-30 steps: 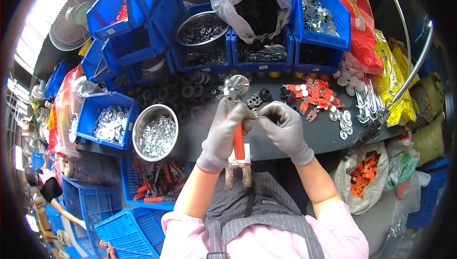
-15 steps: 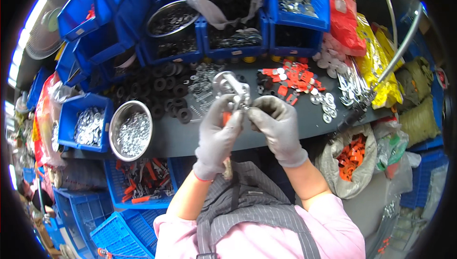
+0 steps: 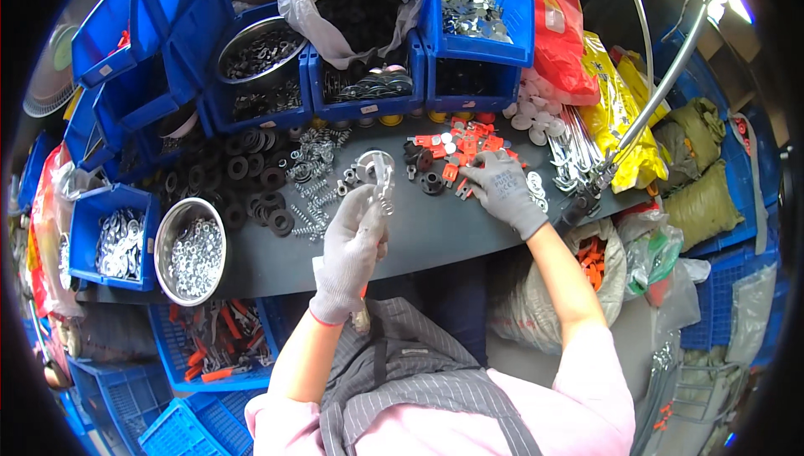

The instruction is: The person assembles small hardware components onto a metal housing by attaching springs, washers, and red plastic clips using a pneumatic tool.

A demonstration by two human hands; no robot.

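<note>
While both hands met at the metal clamp assembly a second ago, they are now apart.
Nearest the body, the left hand (image 3: 352, 247) alone keeps the metal clamp assembly (image 3: 381, 175) pinched upright above the worktop (image 3: 435, 234), fingers closed around its lower stem. Beyond and to its right, the right hand (image 3: 501, 190) has left the assembly and rests fingers-down on the red plastic pieces (image 3: 456, 148), apparently picking one; its exact grip cannot be told. Judged: another component is being fetched. Farther off stand blue bins (image 3: 469, 29).
</note>
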